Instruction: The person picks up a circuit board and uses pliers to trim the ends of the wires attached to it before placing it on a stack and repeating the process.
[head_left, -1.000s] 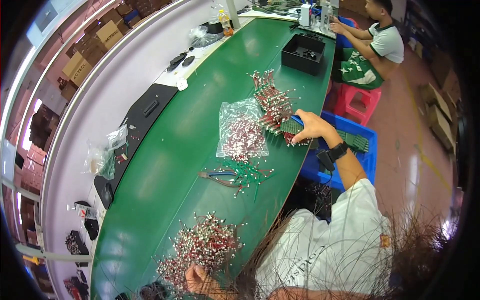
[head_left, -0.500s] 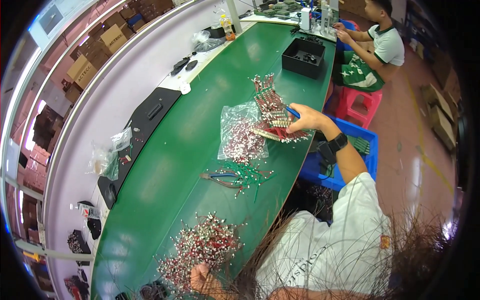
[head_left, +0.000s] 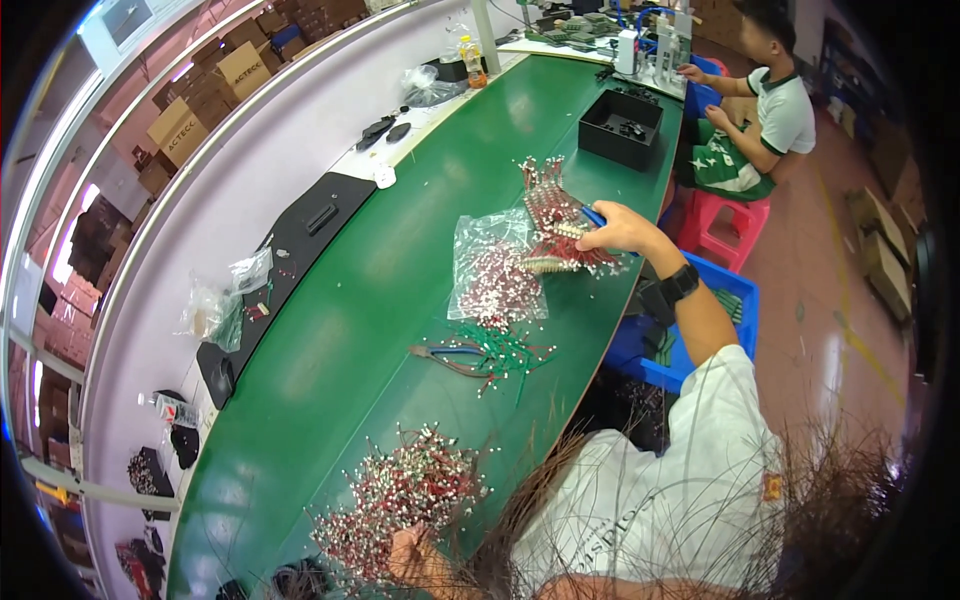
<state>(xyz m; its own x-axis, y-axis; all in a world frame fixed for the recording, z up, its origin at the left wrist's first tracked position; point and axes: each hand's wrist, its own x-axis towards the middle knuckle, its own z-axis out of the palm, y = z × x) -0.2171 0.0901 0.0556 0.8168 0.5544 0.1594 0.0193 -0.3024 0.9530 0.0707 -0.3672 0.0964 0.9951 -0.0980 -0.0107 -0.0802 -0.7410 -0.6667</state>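
Note:
My right hand [head_left: 622, 230], with a dark watch on the wrist, is closed round a blue-handled tool [head_left: 594, 215]; its working end cannot be made out. Under that hand lie bundled red wires with rows of white connectors [head_left: 552, 210]. They overlap the right side of a clear plastic bag [head_left: 480, 275] holding many red wires with white ends. My left hand [head_left: 408, 552] is at the near edge of a big loose heap of red wires with white connectors [head_left: 410, 485]. Its fingers are pinched; what they hold is hidden among the wires.
Pliers [head_left: 450, 350] lie by green wires [head_left: 515, 350] on the green table [head_left: 330, 290]. A black bin [head_left: 620, 130] stands at the far end. A blue crate [head_left: 740, 290] is below the right edge. Another person [head_left: 780, 110] sits far right on a pink stool [head_left: 722, 230].
The view has shifted slightly, so the table things appear a little to the right. My right hand stays over the bundled wires, my left at the heap. The other person's hands have moved apart.

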